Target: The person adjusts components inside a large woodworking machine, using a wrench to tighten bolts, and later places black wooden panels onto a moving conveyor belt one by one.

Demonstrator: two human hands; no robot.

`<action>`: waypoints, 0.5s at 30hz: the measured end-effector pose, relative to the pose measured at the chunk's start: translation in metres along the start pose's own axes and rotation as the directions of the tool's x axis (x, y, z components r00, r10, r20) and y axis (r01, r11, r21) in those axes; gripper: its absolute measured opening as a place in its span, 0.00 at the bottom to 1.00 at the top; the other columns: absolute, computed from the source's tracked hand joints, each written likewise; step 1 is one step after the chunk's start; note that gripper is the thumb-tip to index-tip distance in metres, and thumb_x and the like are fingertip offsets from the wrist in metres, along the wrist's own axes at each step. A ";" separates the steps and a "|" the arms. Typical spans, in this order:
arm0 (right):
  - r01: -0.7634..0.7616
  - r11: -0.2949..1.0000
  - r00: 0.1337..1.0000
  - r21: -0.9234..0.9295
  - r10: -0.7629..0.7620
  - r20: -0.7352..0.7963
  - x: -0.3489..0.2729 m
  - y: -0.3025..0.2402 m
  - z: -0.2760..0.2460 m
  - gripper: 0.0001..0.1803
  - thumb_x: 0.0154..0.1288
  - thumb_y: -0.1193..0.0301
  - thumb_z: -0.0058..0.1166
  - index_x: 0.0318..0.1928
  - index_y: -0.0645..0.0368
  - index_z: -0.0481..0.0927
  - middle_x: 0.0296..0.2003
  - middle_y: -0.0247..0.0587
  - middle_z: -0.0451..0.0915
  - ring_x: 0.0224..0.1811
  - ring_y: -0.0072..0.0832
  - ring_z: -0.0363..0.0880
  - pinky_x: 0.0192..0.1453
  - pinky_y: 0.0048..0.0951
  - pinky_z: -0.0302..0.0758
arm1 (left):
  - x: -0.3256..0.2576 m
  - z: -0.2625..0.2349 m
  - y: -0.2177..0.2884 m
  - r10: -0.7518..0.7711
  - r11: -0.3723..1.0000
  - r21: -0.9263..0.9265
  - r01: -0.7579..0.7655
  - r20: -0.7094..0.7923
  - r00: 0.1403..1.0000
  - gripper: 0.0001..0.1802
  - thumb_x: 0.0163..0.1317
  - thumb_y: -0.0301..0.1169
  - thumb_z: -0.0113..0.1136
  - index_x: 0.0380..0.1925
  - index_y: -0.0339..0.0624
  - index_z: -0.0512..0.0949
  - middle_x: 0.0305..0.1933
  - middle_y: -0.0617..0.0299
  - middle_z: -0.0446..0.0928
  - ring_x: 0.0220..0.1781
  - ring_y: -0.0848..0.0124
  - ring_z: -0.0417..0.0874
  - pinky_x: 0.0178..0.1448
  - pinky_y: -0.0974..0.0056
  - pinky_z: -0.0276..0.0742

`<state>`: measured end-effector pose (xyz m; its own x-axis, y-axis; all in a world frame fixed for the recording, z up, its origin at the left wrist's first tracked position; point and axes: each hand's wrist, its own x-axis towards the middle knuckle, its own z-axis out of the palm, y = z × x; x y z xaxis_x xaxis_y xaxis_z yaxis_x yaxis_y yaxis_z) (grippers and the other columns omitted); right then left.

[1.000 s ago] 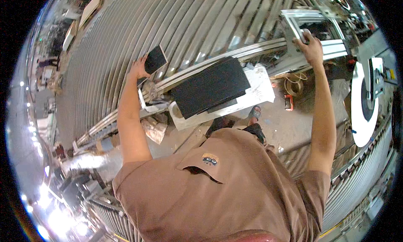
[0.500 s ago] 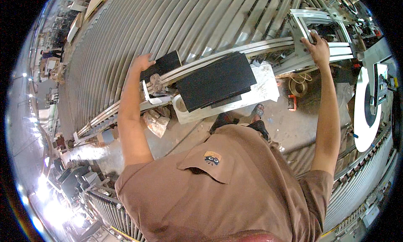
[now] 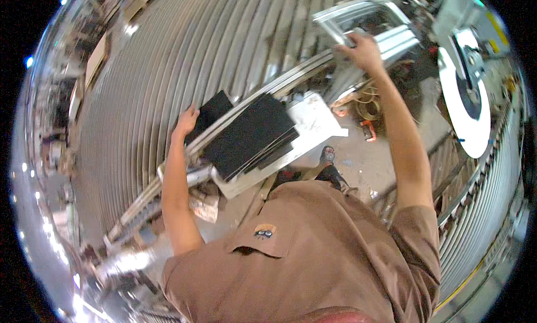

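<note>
A black rectangular panel [image 3: 214, 111] lies on the rollers at the far side of the metal rail. My left hand [image 3: 188, 121] is at its left edge, fingers bent against it; blur softens the fingertips. Several more black panels [image 3: 249, 134] are stacked on a white board [image 3: 314, 120] on my side of the rail. Farther right, my right hand [image 3: 362, 51] is closed at the near corner of a silvery metal frame [image 3: 391, 38] mounted over the rail. A small grey part shows just above its fingers.
The roller conveyor [image 3: 151, 93] spreads across the far side, bordered by the metal rail [image 3: 302, 71]. On the floor lie an orange tool [image 3: 368, 130] and a coil [image 3: 367, 106]. A white oval ring-shaped surface [image 3: 476, 138] is at right, above another roller line [image 3: 475, 239].
My view has turned, so the rail runs more steeply. My left hand has come from above the panel to its left edge. My right hand stays at the metal frame.
</note>
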<state>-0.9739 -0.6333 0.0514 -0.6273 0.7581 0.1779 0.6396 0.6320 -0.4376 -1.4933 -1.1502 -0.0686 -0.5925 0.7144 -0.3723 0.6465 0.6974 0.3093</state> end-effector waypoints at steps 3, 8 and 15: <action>-0.040 0.998 0.999 -0.049 0.038 -0.026 -0.008 0.015 -0.003 0.41 0.62 0.35 0.69 0.62 0.53 0.89 0.50 0.55 0.90 0.57 0.52 0.87 0.66 0.51 0.81 | -0.008 0.012 0.095 0.191 0.981 -0.004 -0.196 -0.204 0.960 0.39 0.83 0.53 0.54 0.79 0.31 0.68 0.81 0.36 0.70 0.84 0.41 0.67 0.87 0.46 0.62; -0.080 0.995 0.996 -0.066 0.083 0.035 -0.023 -0.001 -0.023 0.42 0.62 0.36 0.69 0.66 0.54 0.87 0.55 0.54 0.89 0.63 0.51 0.83 0.72 0.51 0.77 | -0.133 -0.017 0.257 0.264 0.964 -0.024 -0.266 -0.072 0.962 0.46 0.74 0.59 0.66 0.80 0.40 0.69 0.78 0.38 0.73 0.79 0.41 0.73 0.82 0.45 0.67; -0.050 0.998 0.999 0.047 0.050 -0.012 -0.023 -0.009 -0.025 0.41 0.60 0.36 0.67 0.63 0.53 0.87 0.56 0.55 0.88 0.71 0.53 0.79 0.87 0.49 0.61 | -0.187 0.029 0.272 0.269 0.945 0.206 -0.253 -0.056 0.961 0.73 0.53 0.70 0.77 0.88 0.44 0.51 0.86 0.35 0.56 0.86 0.37 0.57 0.88 0.39 0.57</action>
<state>-0.9538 -0.6521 0.0736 -0.5890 0.7909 0.1663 0.6486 0.5853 -0.4866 -1.1931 -1.0960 0.0601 -0.4226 0.8779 -0.2253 0.8598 0.4670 0.2066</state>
